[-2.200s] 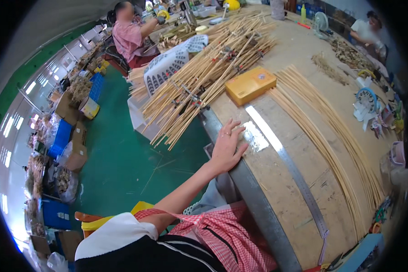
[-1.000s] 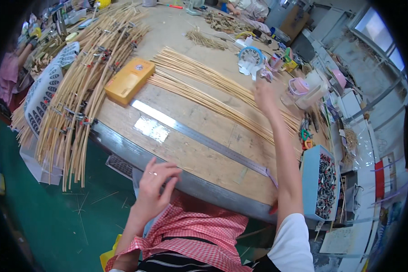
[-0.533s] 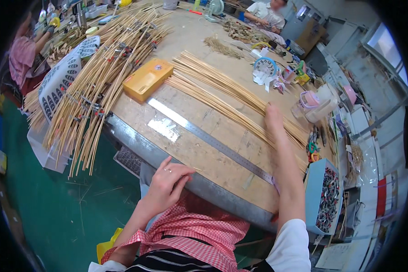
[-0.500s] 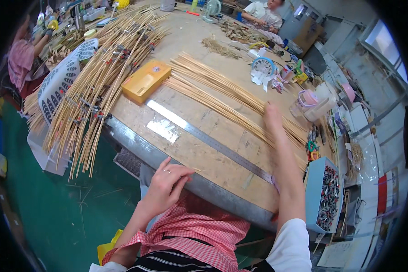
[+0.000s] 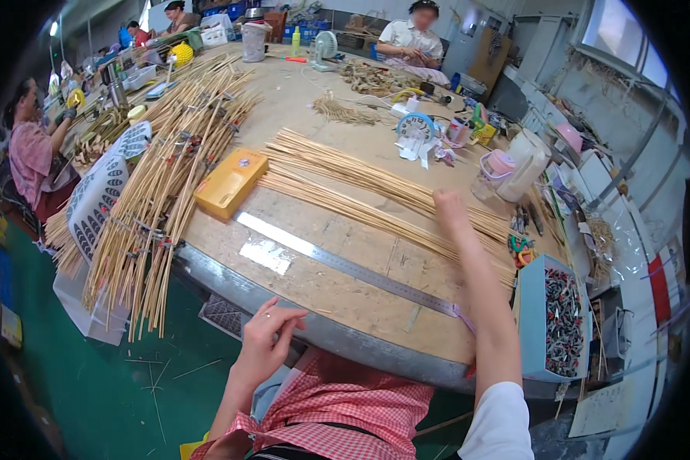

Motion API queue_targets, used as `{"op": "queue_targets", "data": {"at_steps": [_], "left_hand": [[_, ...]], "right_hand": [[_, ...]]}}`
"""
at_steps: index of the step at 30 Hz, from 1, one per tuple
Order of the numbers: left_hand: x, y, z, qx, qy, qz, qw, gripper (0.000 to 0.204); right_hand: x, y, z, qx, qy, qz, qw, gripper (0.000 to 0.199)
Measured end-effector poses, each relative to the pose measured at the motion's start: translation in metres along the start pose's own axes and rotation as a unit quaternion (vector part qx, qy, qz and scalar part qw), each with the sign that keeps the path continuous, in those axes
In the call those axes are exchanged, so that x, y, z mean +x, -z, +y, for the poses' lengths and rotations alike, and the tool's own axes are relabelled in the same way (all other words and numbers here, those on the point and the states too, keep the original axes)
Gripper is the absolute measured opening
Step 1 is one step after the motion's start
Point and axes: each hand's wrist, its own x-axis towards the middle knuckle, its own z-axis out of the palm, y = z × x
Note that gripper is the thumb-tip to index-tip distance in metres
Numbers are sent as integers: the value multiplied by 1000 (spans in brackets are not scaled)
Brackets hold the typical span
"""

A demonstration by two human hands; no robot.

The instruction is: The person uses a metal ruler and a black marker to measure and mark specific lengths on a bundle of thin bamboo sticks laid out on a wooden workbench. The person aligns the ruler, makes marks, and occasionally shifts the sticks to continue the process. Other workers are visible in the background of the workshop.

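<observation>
Two long rows of thin bamboo sticks lie across the table, a far row and a near row. My right hand is closed over the sticks toward their right end; its fingertips are partly hidden. My left hand, wearing a ring, hovers at the table's front edge with loosely bent fingers apart and nothing visible in them. A yellow box stands against the sticks' left end. Between the sticks and the front edge lies a metal ruler with a purple tie at its right end.
Clipped stick bundles hang over the table's left edge. A light-blue box of small clips stands at the right, beside colourful-handled scissors. Farther back are a pink-lidded jar, a blue round clock and a small fan. Other people sit around the table.
The view has tilted up, showing more of the room's far side. My right hand remains at the sticks' right part, and my left hand stays by the front edge.
</observation>
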Motion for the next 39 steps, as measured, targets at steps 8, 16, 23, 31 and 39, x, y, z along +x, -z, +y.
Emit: {"op": "queue_targets", "data": {"at_steps": [8, 16, 23, 31, 39], "left_hand": [[1, 4, 0, 3, 5, 1, 1000, 20], [6, 5, 11, -27, 62, 29, 997, 20], [-7, 10, -5, -71, 158, 29, 985, 22], [-8, -8, -3, -348, 145, 53, 925, 31], [-7, 10, 13, -429, 166, 76, 885, 30]], "right_hand": [[4, 23, 3, -28, 23, -20, 999, 29], [6, 53, 31, -88, -9, 92, 992, 11], [-55, 170, -34, -43, -100, 100, 989, 8], [-179, 220, -164, 501, -230, 30, 834, 7], [-211, 198, -252, 733, -253, -129, 618, 6]]}}
